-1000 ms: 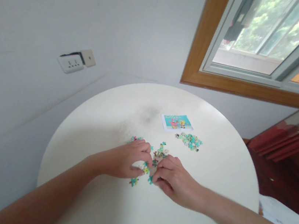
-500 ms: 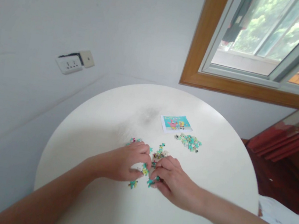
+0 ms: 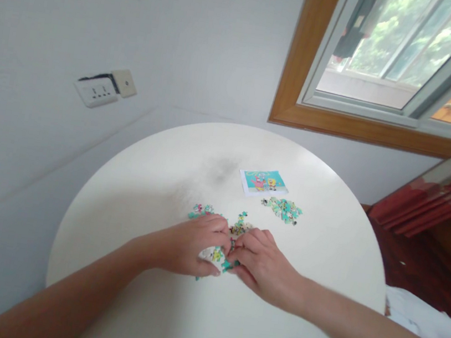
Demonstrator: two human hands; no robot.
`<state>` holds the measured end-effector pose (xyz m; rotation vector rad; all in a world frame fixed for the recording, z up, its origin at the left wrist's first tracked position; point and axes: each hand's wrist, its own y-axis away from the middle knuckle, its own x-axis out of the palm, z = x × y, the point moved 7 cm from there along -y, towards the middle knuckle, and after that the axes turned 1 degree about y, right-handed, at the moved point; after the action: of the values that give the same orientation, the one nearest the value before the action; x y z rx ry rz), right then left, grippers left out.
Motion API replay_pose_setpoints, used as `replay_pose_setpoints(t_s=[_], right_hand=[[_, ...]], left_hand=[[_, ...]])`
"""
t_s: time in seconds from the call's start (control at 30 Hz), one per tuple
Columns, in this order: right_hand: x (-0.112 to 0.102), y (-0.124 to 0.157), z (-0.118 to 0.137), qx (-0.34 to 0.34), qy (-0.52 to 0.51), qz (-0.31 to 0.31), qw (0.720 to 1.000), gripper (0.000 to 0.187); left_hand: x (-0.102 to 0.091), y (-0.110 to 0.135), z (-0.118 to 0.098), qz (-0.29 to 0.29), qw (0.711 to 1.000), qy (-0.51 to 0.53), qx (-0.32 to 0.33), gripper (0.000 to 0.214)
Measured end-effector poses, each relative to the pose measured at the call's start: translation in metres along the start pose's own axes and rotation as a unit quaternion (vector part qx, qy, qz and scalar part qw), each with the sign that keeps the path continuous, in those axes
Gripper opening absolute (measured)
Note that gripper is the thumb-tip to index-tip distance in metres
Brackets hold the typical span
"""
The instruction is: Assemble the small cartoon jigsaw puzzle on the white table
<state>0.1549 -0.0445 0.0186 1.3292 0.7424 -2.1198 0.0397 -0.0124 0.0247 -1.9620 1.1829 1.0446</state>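
Observation:
My left hand curls over small jigsaw pieces, its thumb and forefinger arched around a yellow-green piece and touching the pieces at their tips. Close against it, my right hand pinches a teal jigsaw piece, partly covered by the fingers. Joined pieces with pink and teal colours show just beyond my left knuckles. More pieces lie past the gap between the hands. My fingers hide the exact contact points.
A loose heap of jigsaw pieces lies at the right on the round white table. Behind it rests a cartoon picture card. A wall with a socket and a wood-framed window stand beyond the table.
My hands have come closer together, the left shifting right over the pieces. A piece below my left thumb is now mostly covered. The view has shifted slightly.

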Motion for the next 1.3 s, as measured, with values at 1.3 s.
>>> replay_pose_setpoints(t_s=[1.3], right_hand=[[0.001, -0.002, 0.0, 0.028, -0.015, -0.001, 0.999, 0.021]], left_hand=[[0.002, -0.003, 0.008, -0.019, 0.999, -0.029, -0.013, 0.022]])
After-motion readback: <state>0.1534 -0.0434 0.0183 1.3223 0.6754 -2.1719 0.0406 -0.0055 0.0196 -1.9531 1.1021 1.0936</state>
